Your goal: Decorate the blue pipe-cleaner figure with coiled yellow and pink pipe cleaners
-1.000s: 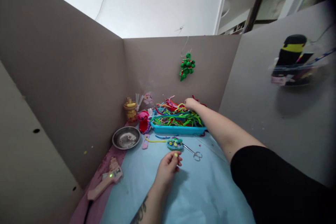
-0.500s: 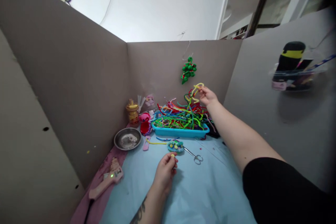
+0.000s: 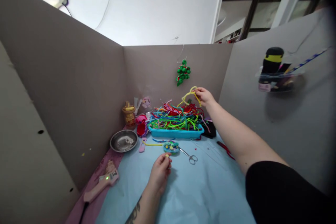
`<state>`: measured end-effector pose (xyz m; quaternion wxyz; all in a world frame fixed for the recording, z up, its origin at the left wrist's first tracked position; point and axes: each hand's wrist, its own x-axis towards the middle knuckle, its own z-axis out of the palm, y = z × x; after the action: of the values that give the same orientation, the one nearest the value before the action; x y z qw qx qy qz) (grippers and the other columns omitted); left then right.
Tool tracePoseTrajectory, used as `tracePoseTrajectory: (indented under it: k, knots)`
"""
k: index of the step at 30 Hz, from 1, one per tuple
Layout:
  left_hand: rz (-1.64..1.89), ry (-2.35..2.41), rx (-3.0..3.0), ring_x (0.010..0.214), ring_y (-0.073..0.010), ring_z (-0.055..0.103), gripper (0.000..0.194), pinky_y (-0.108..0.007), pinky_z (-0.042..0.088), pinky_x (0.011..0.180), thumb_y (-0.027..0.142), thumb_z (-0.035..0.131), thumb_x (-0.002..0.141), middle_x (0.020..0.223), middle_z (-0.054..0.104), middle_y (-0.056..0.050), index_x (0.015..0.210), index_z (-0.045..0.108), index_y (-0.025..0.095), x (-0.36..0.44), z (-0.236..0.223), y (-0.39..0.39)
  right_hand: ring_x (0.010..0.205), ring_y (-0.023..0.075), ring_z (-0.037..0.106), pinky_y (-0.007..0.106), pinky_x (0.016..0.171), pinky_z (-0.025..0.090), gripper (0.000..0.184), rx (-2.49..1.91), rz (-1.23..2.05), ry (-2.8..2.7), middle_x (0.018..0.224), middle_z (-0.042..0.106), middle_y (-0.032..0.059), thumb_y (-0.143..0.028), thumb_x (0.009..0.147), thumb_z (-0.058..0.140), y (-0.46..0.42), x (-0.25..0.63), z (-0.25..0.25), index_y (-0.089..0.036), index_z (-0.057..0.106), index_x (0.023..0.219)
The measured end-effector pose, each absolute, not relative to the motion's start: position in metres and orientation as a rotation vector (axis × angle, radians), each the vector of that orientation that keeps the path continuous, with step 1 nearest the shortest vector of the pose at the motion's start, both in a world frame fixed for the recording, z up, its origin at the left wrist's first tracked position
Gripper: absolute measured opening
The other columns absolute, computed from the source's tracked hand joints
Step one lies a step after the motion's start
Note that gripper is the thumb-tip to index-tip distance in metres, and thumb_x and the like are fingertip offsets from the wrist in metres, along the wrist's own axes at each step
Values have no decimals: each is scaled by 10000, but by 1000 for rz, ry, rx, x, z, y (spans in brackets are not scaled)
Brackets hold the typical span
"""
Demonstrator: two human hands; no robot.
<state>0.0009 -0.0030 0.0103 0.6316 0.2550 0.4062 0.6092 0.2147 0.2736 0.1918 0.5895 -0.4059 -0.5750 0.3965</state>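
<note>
Pink glue gun [image 3: 101, 186], green light on, lies at far L of table on pink cloth [image 3: 80, 207]. L hand [image 3: 159, 170] is over lt-blue cloth [image 3: 204, 189], thumb + fingertips pinching a sm. yellow bit [image 3: 167, 155], too tiny to tell its exact shape. Just past it, scissors [image 3: 189, 156] lie w/ handles to R, tips at a blue fuzzy piece [image 3: 170, 146] w/ yellow dots; can't tell if touching. Metal bowl [image 3: 123, 141] w/ white bits sits to L, pink clip [image 3: 142, 145] btwn bowl & fuzzy piece. Further back, blue tray [image 3: 175, 133] is heaped w/ multicol. strands [image 3: 175, 118]. R hand [image 3: 205, 96] is up over tray's R end, thumb + fingers pinching bent yellow strands [image 3: 189, 94]; can't tell if low ends touch heap. Behind, green ornament [image 3: 183, 72] hangs by grey partition [image 3: 152, 73].
</note>
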Motion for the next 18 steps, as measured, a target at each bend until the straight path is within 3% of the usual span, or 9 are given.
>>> tracePoseTrajectory:
  k: [4,11,14,16,18]
  knots:
    - [1411,919,582,550,-34,467,488,-129,348,475,458,780,548,694,533,28,907,629,165,1,12,-3,517,73,571,185,472,446,175,-947,944,-1359,818,651,18,-278,792,583,262,209,190,-187,448,729]
    - [1564,1019,783,599,-69,499,412,-169,404,548,478,691,659,732,565,-3,932,637,173,-5,9,-1,688,135,614,267,648,495,254,-706,886,-1648,813,654,45,-412,755,610,210,191,175,-175,519,758]
    - [1568,1144,1153,760,-143,566,351,-209,445,578,476,614,730,950,611,-86,902,671,175,-4,31,1,674,140,581,265,640,470,204,-723,612,-1950,749,627,23,-376,788,568,182,183,165,-172,563,782]
    - [1582,1201,1442,937,-204,566,300,-234,469,583,437,566,773,1243,496,-125,855,692,178,-2,54,7,676,139,559,262,644,455,155,-691,387,-2113,756,614,23,-315,817,527,166,176,158,-171,581,802]
    - [1611,1272,1710,973,-210,567,253,-270,494,630,369,529,808,1366,381,-117,863,697,187,0,77,21,706,142,555,266,675,448,120,-618,202,-2243,789,612,34,-257,830,504,155,168,152,-171,586,814]
